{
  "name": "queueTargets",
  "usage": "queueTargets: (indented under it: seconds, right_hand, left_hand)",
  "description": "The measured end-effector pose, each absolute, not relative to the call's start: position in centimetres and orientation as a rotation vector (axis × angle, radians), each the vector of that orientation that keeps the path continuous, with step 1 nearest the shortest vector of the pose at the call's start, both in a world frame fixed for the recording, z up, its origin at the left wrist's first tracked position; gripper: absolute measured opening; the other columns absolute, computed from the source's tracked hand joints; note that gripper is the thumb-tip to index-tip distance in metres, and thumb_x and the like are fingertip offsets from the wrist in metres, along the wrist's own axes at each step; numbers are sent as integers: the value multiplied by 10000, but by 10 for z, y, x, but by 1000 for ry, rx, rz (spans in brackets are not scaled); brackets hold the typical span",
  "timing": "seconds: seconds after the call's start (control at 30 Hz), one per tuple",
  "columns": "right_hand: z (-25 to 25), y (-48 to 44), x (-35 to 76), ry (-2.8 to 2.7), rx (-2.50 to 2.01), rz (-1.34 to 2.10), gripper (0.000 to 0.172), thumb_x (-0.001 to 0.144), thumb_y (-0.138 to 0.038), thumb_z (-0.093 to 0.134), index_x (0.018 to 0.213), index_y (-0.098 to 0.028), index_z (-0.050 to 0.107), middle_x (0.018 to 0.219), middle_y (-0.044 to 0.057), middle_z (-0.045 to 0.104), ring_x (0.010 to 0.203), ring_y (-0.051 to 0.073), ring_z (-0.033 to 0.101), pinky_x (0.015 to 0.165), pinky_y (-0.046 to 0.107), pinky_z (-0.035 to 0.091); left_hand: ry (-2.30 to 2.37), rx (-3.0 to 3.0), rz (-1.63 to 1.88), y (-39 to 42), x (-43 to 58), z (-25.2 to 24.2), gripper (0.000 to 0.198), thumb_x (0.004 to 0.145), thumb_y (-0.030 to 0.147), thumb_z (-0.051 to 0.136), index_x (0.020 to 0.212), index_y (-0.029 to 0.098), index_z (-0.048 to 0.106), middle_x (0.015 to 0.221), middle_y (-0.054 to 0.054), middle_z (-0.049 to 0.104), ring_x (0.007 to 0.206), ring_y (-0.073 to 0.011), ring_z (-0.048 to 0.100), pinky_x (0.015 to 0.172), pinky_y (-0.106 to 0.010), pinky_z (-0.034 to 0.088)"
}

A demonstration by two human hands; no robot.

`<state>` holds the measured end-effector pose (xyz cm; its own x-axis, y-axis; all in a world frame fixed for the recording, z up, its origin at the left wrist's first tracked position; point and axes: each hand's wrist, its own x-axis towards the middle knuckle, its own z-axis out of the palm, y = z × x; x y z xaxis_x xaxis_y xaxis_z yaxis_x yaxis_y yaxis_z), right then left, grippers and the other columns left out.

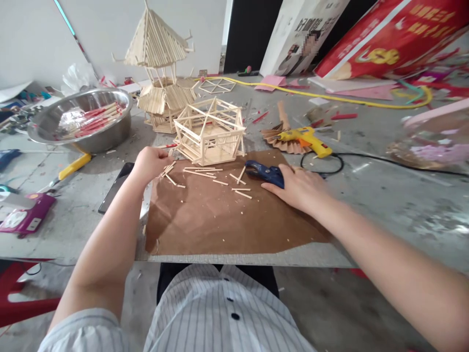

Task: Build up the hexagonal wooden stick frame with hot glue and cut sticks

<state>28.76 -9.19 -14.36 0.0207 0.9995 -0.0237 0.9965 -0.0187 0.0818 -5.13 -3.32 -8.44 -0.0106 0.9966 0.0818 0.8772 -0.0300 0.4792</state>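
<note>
My right hand [298,185] is closed on a dark blue hand tool [264,173], which lies low over the brown sheet [205,220]. My left hand [152,164] is at the sheet's upper left corner, fingers closed and pointing down beside several short wooden sticks [169,171]; what it holds, if anything, is too small to tell. More cut sticks [201,171] lie between the hands. Just behind them stands an open six-sided stick frame [210,132]. A roofed stick tower [161,63] rises behind it to the left.
A steel bowl [110,132] with red-tipped sticks stands at the left, near a yellow-handled knife [75,166] and a phone [116,188]. A yellow glue gun [309,141] with a black cord lies at the right. Behind are a red bag [388,44] and a yellow cable [330,100].
</note>
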Motion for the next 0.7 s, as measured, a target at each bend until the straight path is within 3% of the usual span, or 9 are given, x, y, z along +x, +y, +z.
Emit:
queueTargets:
  seconds: [0.13, 0.3, 0.43, 0.53, 0.7]
  right_hand:
    - [-142, -95, 280, 2349, 2155, 241, 635, 839, -539, 291, 1254, -71, 401, 1277, 220, 435, 1146, 341, 403, 878, 468, 319]
    - [-117, -104, 224, 2775, 1901, 67, 379, 871, -366, 349, 1010, -119, 600, 1055, 137, 602, 989, 242, 519, 834, 339, 367]
    - [-109, -96, 155, 2970, 1642, -95, 308, 865, -335, 381, 917, -149, 622, 950, 98, 639, 881, 219, 576, 753, 318, 404]
    - [-110, -84, 110, 2994, 1544, -147, 305, 859, -349, 387, 968, -150, 592, 953, 113, 644, 869, 239, 600, 686, 322, 431]
    - [-117, -68, 75, 2922, 1523, -223, 329, 850, -310, 400, 1075, -118, 544, 964, 149, 656, 902, 253, 609, 706, 324, 449]
  left_hand:
    - [2170, 2137, 283, -27, -60, -88, 275, 661, 390, 528, 616, 142, 638, 536, -14, 518, 561, -119, 450, 493, -229, 273]
    - [2254, 2123, 136, -22, -65, -89, 289, 675, 403, 492, 680, 177, 671, 626, -52, 591, 605, -156, 501, 490, -239, 279]
    - [2265, 2122, 54, -19, -67, -95, 306, 681, 392, 477, 761, 200, 702, 742, -79, 651, 680, -198, 558, 515, -243, 319]
    - [2260, 2120, 15, -18, -68, -98, 326, 691, 377, 458, 826, 220, 710, 827, -87, 671, 733, -226, 579, 535, -254, 340]
    - [2233, 2129, 12, -16, -69, -103, 322, 690, 371, 483, 861, 223, 712, 835, -89, 679, 734, -228, 586, 558, -257, 365]
